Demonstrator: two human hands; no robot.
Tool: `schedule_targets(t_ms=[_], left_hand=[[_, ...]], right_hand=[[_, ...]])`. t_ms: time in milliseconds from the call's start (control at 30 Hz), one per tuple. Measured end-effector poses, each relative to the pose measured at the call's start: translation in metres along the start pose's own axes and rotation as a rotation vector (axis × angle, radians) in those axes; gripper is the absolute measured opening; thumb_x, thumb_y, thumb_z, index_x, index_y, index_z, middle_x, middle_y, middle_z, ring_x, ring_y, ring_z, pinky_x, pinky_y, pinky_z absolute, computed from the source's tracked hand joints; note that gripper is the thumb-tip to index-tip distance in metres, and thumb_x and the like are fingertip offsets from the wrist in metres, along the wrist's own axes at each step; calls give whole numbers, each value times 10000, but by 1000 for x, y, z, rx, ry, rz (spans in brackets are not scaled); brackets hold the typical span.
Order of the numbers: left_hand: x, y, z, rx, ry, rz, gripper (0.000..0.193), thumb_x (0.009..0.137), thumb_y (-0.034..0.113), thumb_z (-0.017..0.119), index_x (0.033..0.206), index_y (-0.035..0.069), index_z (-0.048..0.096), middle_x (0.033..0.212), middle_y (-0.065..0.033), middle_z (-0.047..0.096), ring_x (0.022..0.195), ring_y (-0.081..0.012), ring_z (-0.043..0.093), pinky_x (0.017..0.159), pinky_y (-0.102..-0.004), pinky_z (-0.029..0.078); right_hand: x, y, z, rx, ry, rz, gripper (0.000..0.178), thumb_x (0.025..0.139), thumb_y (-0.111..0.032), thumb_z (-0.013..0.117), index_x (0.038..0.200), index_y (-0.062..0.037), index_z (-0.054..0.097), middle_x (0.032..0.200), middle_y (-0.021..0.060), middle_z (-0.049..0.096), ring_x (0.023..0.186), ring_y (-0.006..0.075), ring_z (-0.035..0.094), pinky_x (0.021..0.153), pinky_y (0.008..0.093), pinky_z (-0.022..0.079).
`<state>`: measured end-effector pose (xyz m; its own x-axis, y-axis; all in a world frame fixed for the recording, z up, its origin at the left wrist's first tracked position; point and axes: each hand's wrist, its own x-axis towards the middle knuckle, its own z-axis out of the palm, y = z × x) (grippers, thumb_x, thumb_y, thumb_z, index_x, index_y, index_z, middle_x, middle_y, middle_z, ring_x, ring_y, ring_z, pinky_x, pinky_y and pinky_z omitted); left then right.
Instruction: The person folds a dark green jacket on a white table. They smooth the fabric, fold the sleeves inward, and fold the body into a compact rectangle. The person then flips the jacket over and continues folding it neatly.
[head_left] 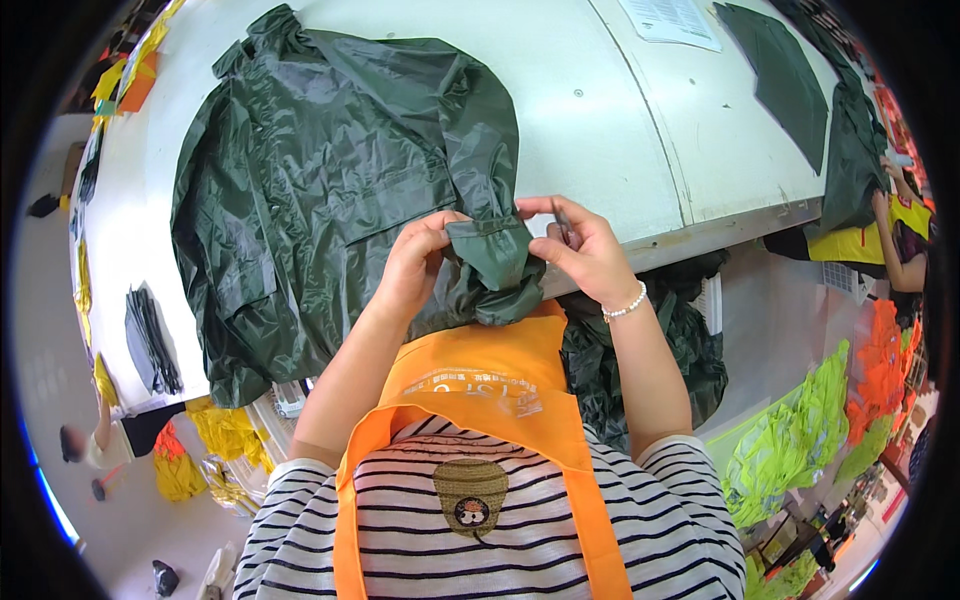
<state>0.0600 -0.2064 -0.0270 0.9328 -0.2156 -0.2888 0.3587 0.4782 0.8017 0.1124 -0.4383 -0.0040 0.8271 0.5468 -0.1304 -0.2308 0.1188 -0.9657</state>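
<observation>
A shiny dark green rain jacket [330, 170] lies spread on the white table, its collar at the far side. One sleeve's cuff [492, 243] is lifted at the near edge, between my hands. My left hand [412, 265] pinches the cuff's left side between thumb and fingers. At the cuff's right edge is my right hand [592, 250], its thumb and index finger on the fabric. A small dark tool [567, 232], perhaps thread snips, shows within the right hand's curled fingers; most of it is hidden.
The white table [590, 150] ends in a metal edge near me. Dark green garments [650, 350] hang or lie below it on the right. Flat dark green pieces [780, 80] and a paper sheet [670, 22] lie far right. A co-worker [905, 225] handles green fabric at the right.
</observation>
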Motion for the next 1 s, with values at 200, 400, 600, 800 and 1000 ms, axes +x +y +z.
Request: schedule_targets(t_ms=[200, 400, 600, 800, 1000], left_hand=[[-11, 28, 9, 527, 23, 268, 289, 850, 185, 590, 1050, -23, 607, 1015, -79, 623, 953, -133, 556, 866, -271, 413], [-12, 37, 29, 357, 100, 68, 396, 836, -19, 613, 1221, 22, 531, 881, -14, 651, 840, -48, 565, 772, -197, 435], [-7, 40, 35, 357, 156, -14, 342, 869, 2, 576, 1207, 18, 530, 847, -1, 653, 791, -18, 544, 726, -181, 425], [-3, 38, 42, 371, 158, -31, 232, 875, 21, 560, 1099, -8, 611, 851, -28, 664, 789, -48, 568, 741, -198, 446], [-3, 38, 51, 693, 246, -49, 175, 805, 69, 636, 941, -32, 681, 829, -43, 684, 759, -68, 587, 710, -220, 474]], right_hand=[[7, 2, 14, -128, -55, 81, 212, 798, -32, 717, 993, -13, 636, 806, -53, 572, 633, 13, 385, 576, 174, 347], [11, -20, 30, -370, 13, -105, 270, 744, -9, 749, 990, -33, 640, 901, -9, 583, 640, 43, 466, 557, 180, 386], [3, -28, 42, -667, 49, -354, 213, 732, 6, 728, 920, -70, 663, 902, 24, 582, 651, 129, 607, 554, 256, 497], [7, -21, 35, -1062, 54, -622, 245, 707, 26, 689, 922, -63, 612, 850, 27, 596, 596, 177, 611, 534, 289, 488], [13, -9, 37, -617, 120, -195, 93, 843, 6, 641, 910, 7, 577, 764, 43, 617, 628, 84, 547, 589, 239, 467]])
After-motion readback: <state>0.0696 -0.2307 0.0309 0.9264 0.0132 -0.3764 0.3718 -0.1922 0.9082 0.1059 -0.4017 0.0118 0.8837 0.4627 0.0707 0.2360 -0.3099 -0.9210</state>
